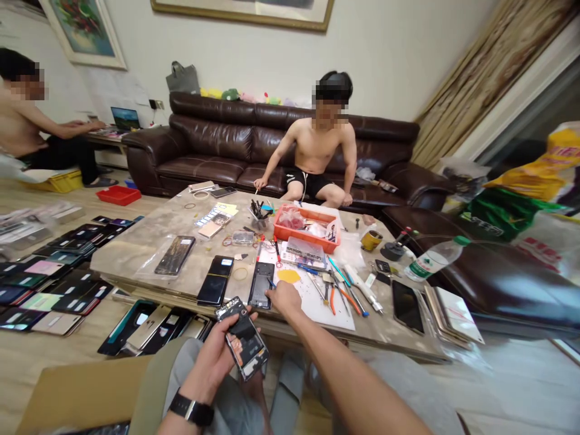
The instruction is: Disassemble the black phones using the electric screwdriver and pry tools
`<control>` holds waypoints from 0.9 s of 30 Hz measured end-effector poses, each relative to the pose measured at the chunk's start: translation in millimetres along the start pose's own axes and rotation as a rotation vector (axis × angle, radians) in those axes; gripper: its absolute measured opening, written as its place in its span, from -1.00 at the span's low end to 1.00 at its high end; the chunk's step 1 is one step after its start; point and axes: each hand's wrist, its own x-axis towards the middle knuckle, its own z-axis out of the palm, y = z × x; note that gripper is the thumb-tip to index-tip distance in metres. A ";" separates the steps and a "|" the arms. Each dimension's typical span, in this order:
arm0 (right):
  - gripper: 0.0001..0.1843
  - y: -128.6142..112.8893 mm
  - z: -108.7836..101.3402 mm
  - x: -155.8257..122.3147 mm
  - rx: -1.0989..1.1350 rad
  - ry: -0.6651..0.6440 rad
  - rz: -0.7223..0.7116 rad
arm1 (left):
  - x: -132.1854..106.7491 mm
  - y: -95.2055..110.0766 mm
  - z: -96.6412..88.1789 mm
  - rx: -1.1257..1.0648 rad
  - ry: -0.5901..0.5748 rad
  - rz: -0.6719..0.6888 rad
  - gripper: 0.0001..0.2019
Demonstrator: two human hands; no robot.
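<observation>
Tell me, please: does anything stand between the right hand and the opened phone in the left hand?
Nothing visible blocks the right hand from the opened phone in the left hand; the gap looks open.

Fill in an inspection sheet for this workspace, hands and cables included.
Surface: stone-look table, white sheet under the tools.
Work items: opened phone; dark frame on the table.
Clutter: pliers, red tray, bottle, black phone, bagged phone.
Left hand: holds the opened phone above the lap.
Right hand: at the dark frame, apparently pinching a slim blue tool.
Cables: possibly a thin red wire below the tray; black plug at the wall.
Surroundings: brown sofa with a person seated; another person near a laptop; many phones on the floor.
</observation>
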 end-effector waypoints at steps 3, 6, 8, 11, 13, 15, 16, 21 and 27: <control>-0.69 10.0 -6.5 0.3 0.013 -0.023 0.016 | 6.6 1.0 3.6 0.028 0.003 0.006 -0.61; -0.69 22.9 -12.6 -3.3 0.011 -0.013 -0.008 | 10.7 2.4 4.5 0.059 0.023 0.007 -0.63; -0.68 28.8 -13.8 -7.2 0.005 -0.002 -0.021 | 12.1 3.1 4.2 0.085 0.047 0.000 -0.66; -0.69 29.2 -10.5 -13.6 0.009 -0.013 -0.027 | 14.1 2.7 5.4 0.124 0.080 0.003 -0.71; -0.70 24.9 -6.5 -18.0 0.023 -0.025 -0.027 | 16.1 1.8 8.2 0.144 0.087 0.013 -0.75; -0.70 19.4 -2.9 -22.1 0.042 -0.036 -0.022 | 18.4 1.2 11.6 0.164 0.086 0.016 -0.78; -0.71 16.9 -1.4 -24.0 0.052 -0.043 -0.019 | 19.5 1.3 13.1 0.173 0.085 0.016 -0.80; -0.72 10.0 1.9 -29.4 0.118 -0.070 -0.018 | 21.1 4.0 16.0 0.216 0.085 0.037 -0.83; -0.71 21.2 4.5 -34.6 0.189 -0.175 -0.108 | 15.7 -4.6 16.1 0.252 0.047 0.069 -0.80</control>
